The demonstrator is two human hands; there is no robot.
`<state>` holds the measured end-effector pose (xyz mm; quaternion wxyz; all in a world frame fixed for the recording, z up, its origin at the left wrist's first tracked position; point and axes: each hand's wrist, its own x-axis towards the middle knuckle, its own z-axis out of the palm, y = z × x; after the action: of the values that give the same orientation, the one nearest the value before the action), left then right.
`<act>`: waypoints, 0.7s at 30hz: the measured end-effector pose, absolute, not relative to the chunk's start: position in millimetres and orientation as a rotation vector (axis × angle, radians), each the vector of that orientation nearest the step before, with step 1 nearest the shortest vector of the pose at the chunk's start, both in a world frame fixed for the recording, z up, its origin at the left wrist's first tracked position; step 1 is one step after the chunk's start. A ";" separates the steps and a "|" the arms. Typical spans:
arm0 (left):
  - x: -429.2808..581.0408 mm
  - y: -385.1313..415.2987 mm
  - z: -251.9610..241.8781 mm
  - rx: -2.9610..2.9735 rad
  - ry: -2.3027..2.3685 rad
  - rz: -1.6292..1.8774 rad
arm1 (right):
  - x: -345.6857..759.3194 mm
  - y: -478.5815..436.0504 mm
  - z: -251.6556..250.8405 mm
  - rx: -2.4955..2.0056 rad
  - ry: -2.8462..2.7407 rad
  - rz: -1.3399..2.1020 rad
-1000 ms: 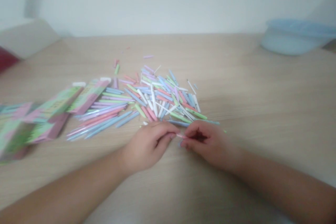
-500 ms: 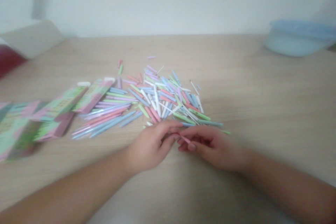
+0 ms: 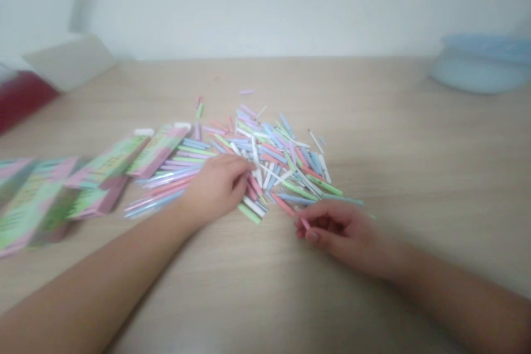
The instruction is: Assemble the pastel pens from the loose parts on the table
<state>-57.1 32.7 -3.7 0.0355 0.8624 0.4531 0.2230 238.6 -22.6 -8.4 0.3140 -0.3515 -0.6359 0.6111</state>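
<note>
The right hand (image 3: 346, 235) pinches a pink stick (image 3: 305, 222) at the near side of the stick pile (image 3: 274, 150). The left hand (image 3: 219, 185) is over the pile's near-left edge — gripping or not, I cannot tell. Boxes (image 3: 157, 149) lie left of the pile.

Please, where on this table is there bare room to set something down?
The widest bare patch of table lies right of the coloured sticks, between the blue container and the right arm. Another lies between the right arm and left arm. It is crowded mid-table, with the left hand over the sticks, and leftward, around the pastel boxes.
</note>
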 end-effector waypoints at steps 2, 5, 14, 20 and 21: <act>-62.5 37.4 -4.1 2.683 1.335 0.577 | 238.2 -22.6 -10.0 -0.939 -1.668 1.620; -61.0 33.4 -2.2 2.716 1.313 0.438 | 237.7 -22.9 -12.7 -0.943 -1.685 1.618; -54.6 27.0 0.4 2.690 1.227 0.361 | 237.8 -25.5 -7.6 -0.951 -1.793 1.562; -52.5 27.7 -7.0 2.595 1.268 0.426 | 237.6 -24.8 -5.7 -0.973 -1.865 1.527; -52.3 27.7 -8.4 2.596 1.267 0.436 | 237.5 -24.9 -5.9 -0.972 -1.867 1.523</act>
<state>-52.3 27.7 -8.4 0.1100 0.8832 0.4311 0.1484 237.5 -24.9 -5.9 0.2686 -0.3605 -0.6922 0.5646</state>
